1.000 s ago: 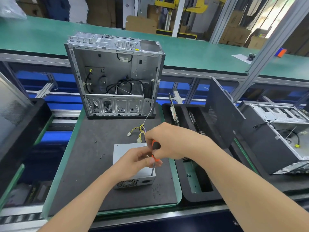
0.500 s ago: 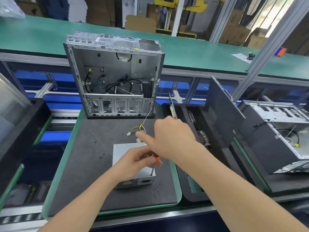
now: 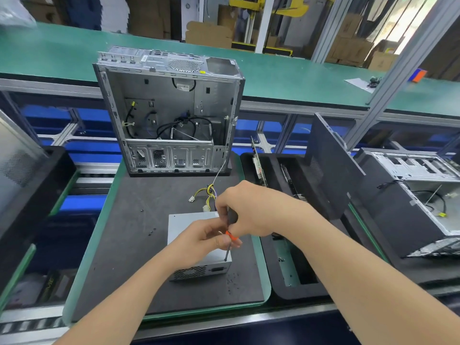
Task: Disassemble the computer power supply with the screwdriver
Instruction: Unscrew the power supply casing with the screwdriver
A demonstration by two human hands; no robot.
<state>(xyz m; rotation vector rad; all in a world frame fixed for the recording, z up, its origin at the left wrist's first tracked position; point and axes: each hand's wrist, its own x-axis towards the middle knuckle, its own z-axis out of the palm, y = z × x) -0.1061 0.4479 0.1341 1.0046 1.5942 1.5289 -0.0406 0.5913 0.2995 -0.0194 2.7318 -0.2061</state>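
While the right hand [image 3: 251,212] grips the screwdriver [image 3: 231,217], the left hand [image 3: 204,239] pinches its shaft, partly hiding the power supply [image 3: 184,224].

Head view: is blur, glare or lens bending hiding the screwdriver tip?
Head view: the screwdriver tip on the power supply reads clearly, no glare; same view, the green bench bows toward the edges, wide-angle; cardboard boxes behind look soft; upper right is washed out.
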